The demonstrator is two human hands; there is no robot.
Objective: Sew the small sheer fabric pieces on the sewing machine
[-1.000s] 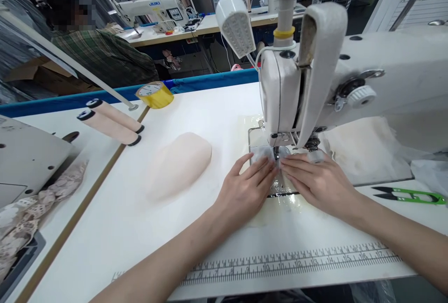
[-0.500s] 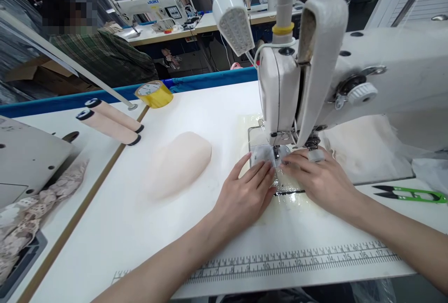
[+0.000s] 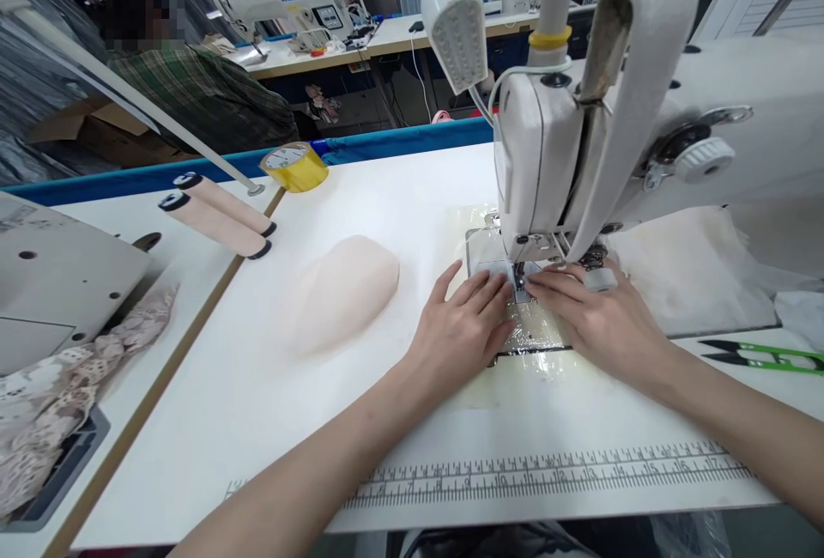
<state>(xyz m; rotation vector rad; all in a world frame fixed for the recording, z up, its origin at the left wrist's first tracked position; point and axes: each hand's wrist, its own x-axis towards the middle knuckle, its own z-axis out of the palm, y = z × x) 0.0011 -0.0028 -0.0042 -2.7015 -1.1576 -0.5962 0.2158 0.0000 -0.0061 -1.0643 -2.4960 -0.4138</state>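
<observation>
My left hand (image 3: 462,318) lies flat on the machine bed, its fingers stretched toward the presser foot (image 3: 518,275) from the left. A small pale, translucent piece (image 3: 495,269) shows just beyond its fingertips; its kind I cannot make out. From the right, my right hand (image 3: 596,309) rests with extended fingers close to the foot, partly behind the machine's lower parts. Both hands hold nothing that I can see. Above them stands the white sewing machine (image 3: 541,154). A beige moulded cup (image 3: 351,292) lies to the left of my left hand.
Two beige thread spools (image 3: 215,223) and a yellow tape roll (image 3: 296,167) lie at the back left. Green thread snips (image 3: 766,356) and white fabric (image 3: 695,270) are at the right. Lace fabric (image 3: 83,378) lies far left. A person (image 3: 199,99) sits beyond the table.
The view has shifted, so the table and machine appear slightly displaced. Both hands stay beside the presser foot, and less of the translucent piece shows between them.
</observation>
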